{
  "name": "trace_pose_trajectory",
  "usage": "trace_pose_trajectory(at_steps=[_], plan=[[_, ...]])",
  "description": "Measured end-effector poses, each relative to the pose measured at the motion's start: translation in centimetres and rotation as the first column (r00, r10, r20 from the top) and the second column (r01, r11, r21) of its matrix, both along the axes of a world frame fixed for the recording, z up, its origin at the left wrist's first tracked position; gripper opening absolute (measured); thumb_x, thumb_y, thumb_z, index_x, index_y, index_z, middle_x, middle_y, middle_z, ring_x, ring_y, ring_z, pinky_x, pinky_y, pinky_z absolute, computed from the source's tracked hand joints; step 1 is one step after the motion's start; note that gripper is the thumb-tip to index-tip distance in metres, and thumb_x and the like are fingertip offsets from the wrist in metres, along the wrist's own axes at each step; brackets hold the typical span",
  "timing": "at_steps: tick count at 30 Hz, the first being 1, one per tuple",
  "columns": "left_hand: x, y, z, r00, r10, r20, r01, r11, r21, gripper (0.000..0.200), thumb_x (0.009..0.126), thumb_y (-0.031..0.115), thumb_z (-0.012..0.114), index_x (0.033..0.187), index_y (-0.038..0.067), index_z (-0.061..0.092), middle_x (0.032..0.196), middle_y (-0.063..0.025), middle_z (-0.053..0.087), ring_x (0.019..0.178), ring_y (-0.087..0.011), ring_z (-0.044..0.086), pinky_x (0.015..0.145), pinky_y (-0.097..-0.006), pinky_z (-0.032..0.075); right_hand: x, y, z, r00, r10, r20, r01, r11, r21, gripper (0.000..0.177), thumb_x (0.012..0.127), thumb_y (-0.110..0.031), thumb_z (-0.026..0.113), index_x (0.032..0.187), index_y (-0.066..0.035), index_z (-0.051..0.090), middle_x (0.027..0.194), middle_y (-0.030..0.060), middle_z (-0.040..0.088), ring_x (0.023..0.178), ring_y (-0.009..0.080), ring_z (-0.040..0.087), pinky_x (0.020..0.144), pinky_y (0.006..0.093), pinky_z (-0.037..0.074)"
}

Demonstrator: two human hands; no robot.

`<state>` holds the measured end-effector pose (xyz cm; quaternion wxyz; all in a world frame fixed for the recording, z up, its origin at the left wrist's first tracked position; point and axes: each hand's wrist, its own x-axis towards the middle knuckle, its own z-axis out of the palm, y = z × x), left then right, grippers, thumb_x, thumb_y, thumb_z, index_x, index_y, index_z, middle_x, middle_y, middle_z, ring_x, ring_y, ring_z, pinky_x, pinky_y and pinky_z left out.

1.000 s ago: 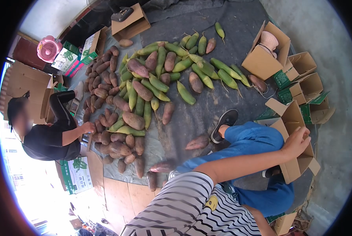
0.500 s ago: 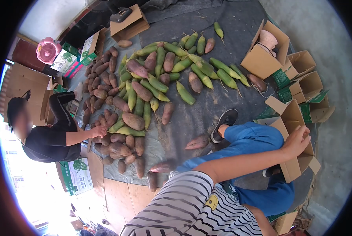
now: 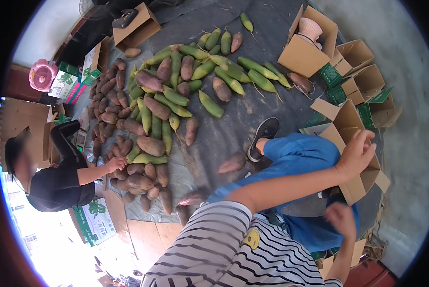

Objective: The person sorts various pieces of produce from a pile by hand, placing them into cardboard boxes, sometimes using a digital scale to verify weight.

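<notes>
My left hand (image 3: 358, 152) reaches over an open cardboard box (image 3: 346, 119) on the right, its fingers loosely bent and apart, with nothing seen in them. My right hand (image 3: 341, 219) is raised over my jeans (image 3: 305, 234), nearer to me than the box. Motion smears its fingers. The box has its flaps spread, and my arm and hand cover part of its opening.
Green radishes (image 3: 156, 126) and dark reddish radishes (image 3: 140, 181) lie heaped on a dark ground sheet (image 3: 224, 129). A person (image 3: 56, 184) on the left touches the heap. More open boxes (image 3: 367, 79) line the wall; one holds a pink object (image 3: 310, 29).
My right hand has come into view over my lap. My left hand has shifted slightly up over the box. The whole view has swung, so the heap sits further left.
</notes>
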<state>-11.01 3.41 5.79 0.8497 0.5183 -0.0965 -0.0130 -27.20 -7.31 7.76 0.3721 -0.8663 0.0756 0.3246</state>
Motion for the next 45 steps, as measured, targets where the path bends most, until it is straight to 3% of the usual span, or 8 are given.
trace_pose_trajectory(at_steps=[4,8,15,17,20,31,35,45], plan=[[2.4,5.2,0.1,0.996,-0.021,-0.087,0.012,0.994,-0.109,0.024,0.091,0.010,0.058,0.112,0.003,0.052,0.091,-0.0027,0.056,0.076,-0.0057,0.054,0.064,-0.0231,0.046,3.3,-2.8,-2.0,0.712,0.055,0.700,0.313,0.867,-0.387,0.033,0.079,-0.007,0.066,0.111,-0.001,0.058,0.102,0.0155,0.062,0.093,0.0286,0.061,0.084,0.0358,0.047],[5.0,14.6,-7.5,0.977,0.183,-0.109,-0.155,0.962,0.225,0.030,0.089,0.012,0.062,0.117,0.003,0.054,0.092,-0.0033,0.062,0.080,-0.0063,0.057,0.069,-0.0223,0.048,5.2,-4.0,-4.9,0.806,0.219,0.551,0.168,0.807,-0.567,0.068,0.075,-0.011,0.072,0.136,-0.006,0.041,0.129,0.0179,0.051,0.119,0.0372,0.048,0.101,0.0430,0.038],[1.4,37.3,-27.9,0.747,0.648,-0.152,-0.215,0.451,0.866,0.031,0.084,0.022,0.064,0.103,-0.003,0.063,0.093,-0.0144,0.067,0.088,-0.0236,0.064,0.082,-0.0338,0.050,8.1,-6.7,-7.8,0.856,0.164,0.490,0.150,0.829,-0.539,0.050,0.078,-0.015,0.071,0.123,-0.004,0.051,0.116,0.0177,0.056,0.108,0.0359,0.054,0.092,0.0405,0.043],[1.1,42.1,-32.2,0.653,0.744,-0.140,-0.293,0.419,0.859,0.030,0.085,0.020,0.064,0.103,-0.003,0.061,0.087,-0.0110,0.066,0.076,-0.0195,0.063,0.069,-0.0315,0.052,8.9,-7.3,-8.2,0.895,0.090,0.437,0.158,0.852,-0.498,0.043,0.078,-0.015,0.071,0.116,-0.003,0.055,0.108,0.0169,0.058,0.102,0.0351,0.056,0.087,0.0397,0.044],[2.1,46.7,-34.2,0.447,0.721,-0.529,-0.415,0.691,0.591,0.023,0.086,0.017,0.064,0.099,-0.001,0.057,0.075,-0.0056,0.059,0.053,-0.0109,0.053,0.040,-0.0234,0.038,9.5,-8.4,-9.2,0.907,0.085,0.412,0.125,0.880,-0.458,0.035,0.078,-0.013,0.071,0.108,-0.002,0.058,0.098,0.0157,0.058,0.094,0.0339,0.056,0.083,0.0389,0.045],[10.0,51.6,-36.9,0.143,0.726,-0.673,-0.639,0.587,0.497,0.041,0.079,0.031,0.075,0.102,0.005,0.052,0.082,-0.0054,0.055,0.065,-0.0161,0.051,0.051,-0.0319,0.042,9.7,-7.9,-10.1,0.898,-0.046,0.437,0.230,0.897,-0.377,0.026,0.083,-0.009,0.068,0.106,-0.002,0.060,0.093,0.0118,0.060,0.085,0.0223,0.060,0.077,0.0301,0.047],[11.4,53.0,-38.2,0.127,0.650,-0.750,-0.706,0.590,0.392,0.057,0.079,0.033,0.075,0.122,0.008,0.048,0.113,-0.0102,0.054,0.097,-0.0257,0.050,0.083,-0.0463,0.041,9.7,-8.0,-10.3,0.895,-0.057,0.443,0.236,0.903,-0.360,0.023,0.084,-0.008,0.068,0.105,-0.002,0.060,0.090,0.0095,0.061,0.084,0.0181,0.059,0.076,0.0290,0.047],[8.1,49.1,-33.3,0.195,0.530,-0.826,-0.759,0.615,0.215,0.039,0.080,0.031,0.070,0.106,0.007,0.053,0.091,-0.0069,0.057,0.079,-0.0217,0.058,0.068,-0.0356,0.049,9.7,-8.0,-10.7,0.879,-0.100,0.466,0.281,0.898,-0.338,0.022,0.082,-0.008,0.068,0.102,-0.002,0.061,0.092,0.0126,0.063,0.085,0.0225,0.061,0.078,0.0309,0.047]])
